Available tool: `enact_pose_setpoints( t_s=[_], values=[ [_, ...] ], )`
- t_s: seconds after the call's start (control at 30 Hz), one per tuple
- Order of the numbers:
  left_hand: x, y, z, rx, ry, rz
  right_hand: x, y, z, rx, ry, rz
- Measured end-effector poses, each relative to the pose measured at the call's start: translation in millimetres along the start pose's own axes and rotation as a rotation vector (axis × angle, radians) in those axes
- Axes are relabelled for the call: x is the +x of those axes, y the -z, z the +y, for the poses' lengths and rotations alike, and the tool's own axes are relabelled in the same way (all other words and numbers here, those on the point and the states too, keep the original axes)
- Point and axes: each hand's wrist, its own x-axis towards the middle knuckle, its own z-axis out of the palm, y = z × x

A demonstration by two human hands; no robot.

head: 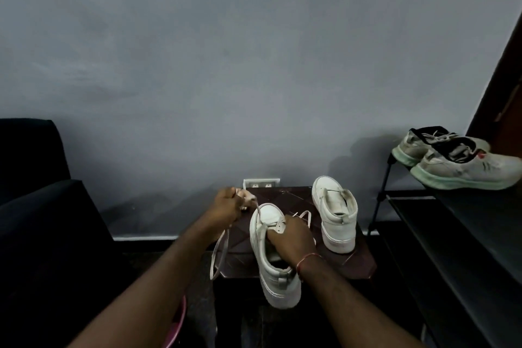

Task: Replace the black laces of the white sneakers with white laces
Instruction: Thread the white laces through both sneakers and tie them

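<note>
A white sneaker [271, 260] lies on the small dark table [358, 265], heel toward me and overhanging the front edge. My right hand [291, 237] grips its upper near the eyelets. My left hand [230, 205] is raised at the left of the toe and pinches a white lace [219, 248], which runs taut to the shoe and hangs in a loop off the table's left side. A second white sneaker [336, 215] without laces stands to the right. No black lace is visible.
A dark sofa [42, 220] fills the left. A black rack [452, 220] at the right carries a pair of worn white sneakers [463, 167]. A wall socket [261, 182] sits behind the table. Something pink [176, 328] shows under my left arm.
</note>
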Motion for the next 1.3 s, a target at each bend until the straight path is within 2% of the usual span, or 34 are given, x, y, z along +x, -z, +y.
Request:
enact_pose_setpoints(
  t_s=[0.13,0.17,0.23,0.33,0.43,0.53,0.67,0.83,1.1,1.2,1.3],
  values=[
    [11,8,25,0.574,-0.217,0.012,7,17,-7,0.022,0.030,0.036],
    [15,14,39,0.618,-0.254,0.029,14,29,-15,0.040,0.064,0.080],
    [15,18,75,0.409,-0.238,0.035,30,59,-42,0.163,0.135,0.160],
    [16,24,156,0.092,-0.283,0.072,56,130,-121,0.475,0.269,0.251],
    [20,33,247,-0.066,-0.378,0.098,67,205,-208,0.738,0.362,0.236],
    [19,40,323,-0.155,-0.463,0.095,64,257,-275,0.859,0.390,0.210],
    [7,47,385,-0.275,-0.530,0.065,66,294,-321,0.833,0.462,0.246],
    [-3,49,393,-0.224,-0.556,0.012,63,301,-333,0.717,0.487,0.268],
    [-4,53,411,-0.165,-0.565,0.047,55,307,-340,0.726,0.524,0.258],
    [-5,51,425,-0.186,-0.573,0.108,54,308,-340,0.729,0.511,0.203],
    [-6,45,440,-0.293,-0.543,0.097,56,302,-329,0.598,0.489,0.086]
  ],
)
